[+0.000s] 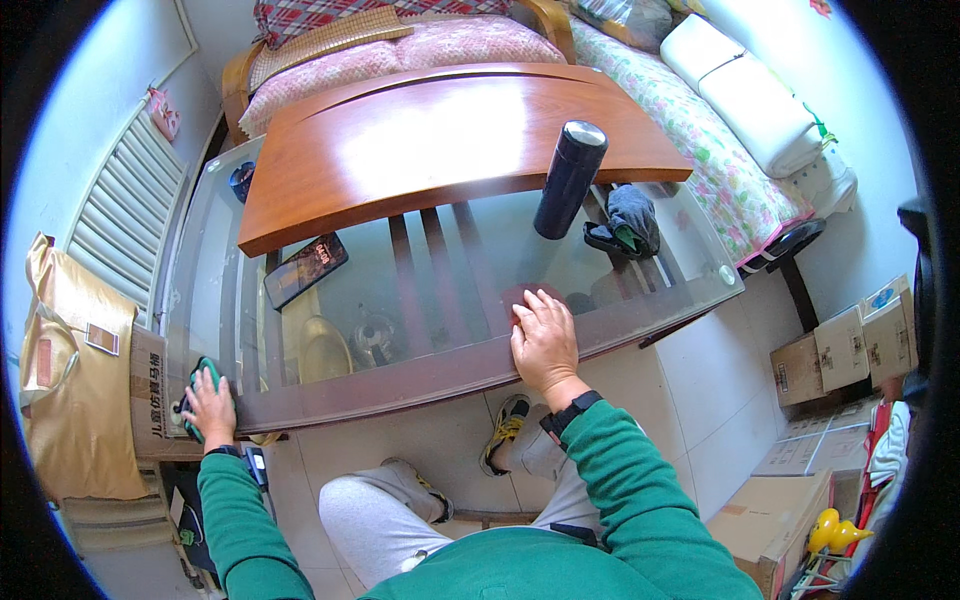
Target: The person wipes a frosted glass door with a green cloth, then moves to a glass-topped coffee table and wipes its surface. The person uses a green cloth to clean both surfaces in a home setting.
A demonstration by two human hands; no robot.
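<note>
- Clock is centred on the glass surface (480, 265), 12 at the far side.
- Cloth (207, 364): dark with green, at the 8 o'clock corner, under the left hand (210, 408). Hand lies over it palm down, probably to press it against the corner.
- Left grip: fingers extended over the cloth, no clenched fist. Underside hidden; can't tell if any cloth is pinched.
- Right hand (546, 342): on the glass between 4 and 5, near the edge. Looks like a brace for the leaning body.
- Right grip: released, fingers extended, holding nothing, touching only the glass.
- Phone (307, 270): lying screen up near 9, apart from both hands.
- Flask (568, 185): standing on its base toward 2, cap up, likely parked out of the way.
- Dark bundle (634, 218): just short of 3, beside the flask.
- Wooden board (330, 165): spans 12.
</note>
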